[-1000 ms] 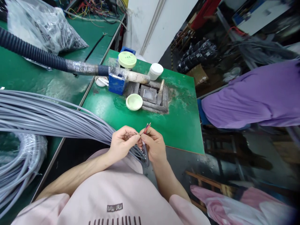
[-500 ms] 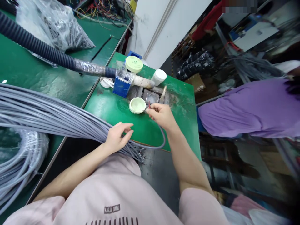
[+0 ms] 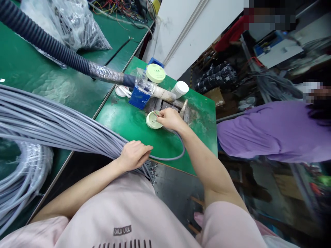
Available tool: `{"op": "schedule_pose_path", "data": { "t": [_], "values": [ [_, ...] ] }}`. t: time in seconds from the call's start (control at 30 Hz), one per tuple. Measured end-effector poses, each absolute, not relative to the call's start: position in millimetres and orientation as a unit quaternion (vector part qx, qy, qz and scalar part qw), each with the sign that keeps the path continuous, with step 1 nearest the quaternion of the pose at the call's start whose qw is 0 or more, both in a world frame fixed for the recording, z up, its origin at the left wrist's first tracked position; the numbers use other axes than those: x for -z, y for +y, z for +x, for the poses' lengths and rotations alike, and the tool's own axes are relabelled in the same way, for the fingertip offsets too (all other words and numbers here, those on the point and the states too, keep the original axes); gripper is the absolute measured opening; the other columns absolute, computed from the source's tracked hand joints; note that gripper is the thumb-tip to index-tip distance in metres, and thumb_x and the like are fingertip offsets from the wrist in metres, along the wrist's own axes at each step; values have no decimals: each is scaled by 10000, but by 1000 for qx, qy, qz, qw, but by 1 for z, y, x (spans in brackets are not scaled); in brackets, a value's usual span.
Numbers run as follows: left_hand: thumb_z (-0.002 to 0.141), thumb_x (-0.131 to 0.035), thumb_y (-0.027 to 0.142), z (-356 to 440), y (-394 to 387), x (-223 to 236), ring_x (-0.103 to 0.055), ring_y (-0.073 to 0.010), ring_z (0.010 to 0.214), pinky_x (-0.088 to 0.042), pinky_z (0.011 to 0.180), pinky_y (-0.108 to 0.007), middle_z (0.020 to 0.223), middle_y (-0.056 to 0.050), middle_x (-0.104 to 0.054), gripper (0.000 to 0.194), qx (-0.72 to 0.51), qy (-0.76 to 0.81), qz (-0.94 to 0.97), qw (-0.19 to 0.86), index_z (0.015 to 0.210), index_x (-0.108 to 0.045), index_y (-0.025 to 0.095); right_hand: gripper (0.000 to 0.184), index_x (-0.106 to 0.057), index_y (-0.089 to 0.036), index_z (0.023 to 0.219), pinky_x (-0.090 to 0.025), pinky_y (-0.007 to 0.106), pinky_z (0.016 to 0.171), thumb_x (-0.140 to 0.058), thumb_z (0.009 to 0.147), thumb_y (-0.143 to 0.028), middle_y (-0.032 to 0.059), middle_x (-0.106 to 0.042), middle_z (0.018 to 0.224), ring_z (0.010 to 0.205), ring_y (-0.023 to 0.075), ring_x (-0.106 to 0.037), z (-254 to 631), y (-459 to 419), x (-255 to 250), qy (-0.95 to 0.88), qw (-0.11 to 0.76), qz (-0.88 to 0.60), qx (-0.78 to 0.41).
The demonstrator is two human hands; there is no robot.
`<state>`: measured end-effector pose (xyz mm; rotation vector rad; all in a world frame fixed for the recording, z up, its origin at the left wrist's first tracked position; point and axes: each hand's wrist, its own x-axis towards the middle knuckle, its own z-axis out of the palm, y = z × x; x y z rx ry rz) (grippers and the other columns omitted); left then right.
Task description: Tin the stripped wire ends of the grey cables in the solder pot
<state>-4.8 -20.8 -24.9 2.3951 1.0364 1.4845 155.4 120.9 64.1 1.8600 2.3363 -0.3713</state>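
My right hand (image 3: 169, 119) pinches the end of a grey cable (image 3: 183, 150), just above a small round pale green tub (image 3: 150, 122). Thin wires fan out from its fingertips over the tub's mouth; whether they touch what is inside, I cannot tell. From that hand the cable loops down and back left. My left hand (image 3: 136, 154) lies over the thick bundle of grey cables (image 3: 77, 120), fingers stretched out and holding nothing I can see. Below it, the stripped ends of the bundle (image 3: 153, 174) hang past the table edge.
Behind the tub, a ribbed black hose (image 3: 62, 53) ends in a pale nozzle (image 3: 164, 93) on a blue box (image 3: 139, 98). A white jar (image 3: 181, 89) and a light green lid (image 3: 156, 73) stand nearby. A person in purple (image 3: 274, 132) is at the right.
The wires have left the two-handed pinch; my right hand has carried the cable end forward to the tub. My left hand has let go and settled on the bundle.
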Motion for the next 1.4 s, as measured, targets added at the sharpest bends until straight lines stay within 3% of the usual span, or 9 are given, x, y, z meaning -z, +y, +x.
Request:
{"op": "schedule_pose_path", "data": {
  "t": [0.17,0.33,0.5,1.07,1.4],
  "values": [
    [875,-553,155,-5,-21,26,-500,-128,575,-332,539,-281,645,15,-597,145,-498,340,795,72,1019,-551,164,120,-611,-164,611,-251,259,527,-533,691,-208,24,-565,590,586,137,-474,154,120,-67,774,74,616,123],
    [874,-553,157,-6,-21,24,-511,-127,580,-335,543,-277,649,9,-599,139,-503,340,791,82,1013,-563,160,190,-482,-170,505,-245,240,488,-536,680,-218,-26,-442,467,493,95,-400,187,122,-83,742,-51,630,221],
    [858,-570,138,-6,-20,25,-518,-126,592,-354,565,-271,677,-1,-612,153,-508,328,792,87,1010,-572,157,215,-473,-173,469,-297,224,442,-576,648,-232,-27,-473,436,408,84,-417,232,137,-73,630,-145,708,284],
    [853,-577,146,-7,-21,28,-516,-128,594,-336,564,-272,683,-7,-625,184,-498,322,801,87,1037,-563,156,106,-633,-125,538,-386,233,494,-595,612,-191,7,-539,451,477,133,-533,257,176,-24,597,-77,770,211],
    [866,-544,162,-6,-21,29,-536,-128,593,-355,559,-276,674,1,-614,173,-498,322,801,80,1038,-561,168,210,-483,-165,487,-266,237,465,-562,656,-261,-22,-452,457,445,85,-391,233,137,-81,661,-135,689,265]
  ]
}}
